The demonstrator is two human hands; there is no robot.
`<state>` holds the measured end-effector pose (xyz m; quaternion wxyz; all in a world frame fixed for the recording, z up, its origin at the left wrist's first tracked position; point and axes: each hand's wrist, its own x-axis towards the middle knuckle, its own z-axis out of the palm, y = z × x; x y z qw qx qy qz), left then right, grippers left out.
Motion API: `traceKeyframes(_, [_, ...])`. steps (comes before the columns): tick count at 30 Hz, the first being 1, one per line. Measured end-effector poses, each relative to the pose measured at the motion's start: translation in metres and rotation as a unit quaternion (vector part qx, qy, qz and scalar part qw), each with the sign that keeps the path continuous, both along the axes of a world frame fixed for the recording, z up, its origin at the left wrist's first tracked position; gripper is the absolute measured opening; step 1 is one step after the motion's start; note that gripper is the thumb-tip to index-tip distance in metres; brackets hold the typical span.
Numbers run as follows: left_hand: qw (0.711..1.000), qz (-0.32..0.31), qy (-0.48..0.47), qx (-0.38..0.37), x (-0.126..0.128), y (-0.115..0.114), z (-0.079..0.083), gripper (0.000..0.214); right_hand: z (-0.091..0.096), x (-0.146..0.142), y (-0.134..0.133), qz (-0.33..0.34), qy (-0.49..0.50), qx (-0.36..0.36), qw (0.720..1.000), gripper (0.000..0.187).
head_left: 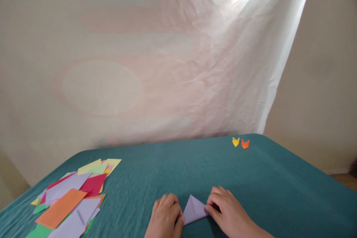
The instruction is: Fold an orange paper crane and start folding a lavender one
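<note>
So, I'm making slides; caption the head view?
Left hand and right hand flank folded lilac paper on a teal cloth.

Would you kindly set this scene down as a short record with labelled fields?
Left hand: fingers curled, at the left corner of the lilac folded paper
Right hand: thumb and fingertips at its right corner
Paper shape: roughly triangular, peak pointing away from the person
Left side: loose pile of coloured paper
Far right: yellow folded piece beside orange folded piece
Surface: dark green cloth
Backdrop: pale hanging sheet
</note>
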<state>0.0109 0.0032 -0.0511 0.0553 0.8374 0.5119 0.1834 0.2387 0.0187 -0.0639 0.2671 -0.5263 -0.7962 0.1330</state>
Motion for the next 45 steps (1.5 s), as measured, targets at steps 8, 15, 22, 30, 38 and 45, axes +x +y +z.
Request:
traceKeyframes(8, [1.000,-0.004,0.004,0.023,-0.001,0.000,-0.006,0.011,0.001,-0.001,-0.002,0.001,0.006,0.001,1.000,0.013])
traceKeyframes(15, [0.999,0.013,0.019,0.031,0.001,-0.002,-0.004,0.013,0.002,-0.002,-0.002,-0.011,0.008,0.006,1.000,0.015])
traceKeyframes(22, [0.999,-0.007,0.006,0.039,-0.003,-0.002,-0.008,0.009,0.005,0.001,-0.005,0.026,0.012,0.013,1.000,0.011])
traceKeyframes(30, [0.999,-0.031,-0.029,0.004,-0.001,0.000,-0.007,0.007,0.007,-0.002,-0.004,0.044,0.081,-0.014,0.996,0.011])
traceKeyframes(38, [0.996,-0.064,-0.053,-0.031,-0.003,0.000,-0.008,0.011,0.016,-0.002,-0.009,0.071,0.090,-0.045,0.992,0.018])
traceKeyframes(45, [0.997,-0.061,-0.045,-0.024,-0.004,0.001,-0.014,0.020,0.018,-0.005,-0.010,0.092,0.095,-0.059,0.989,0.009])
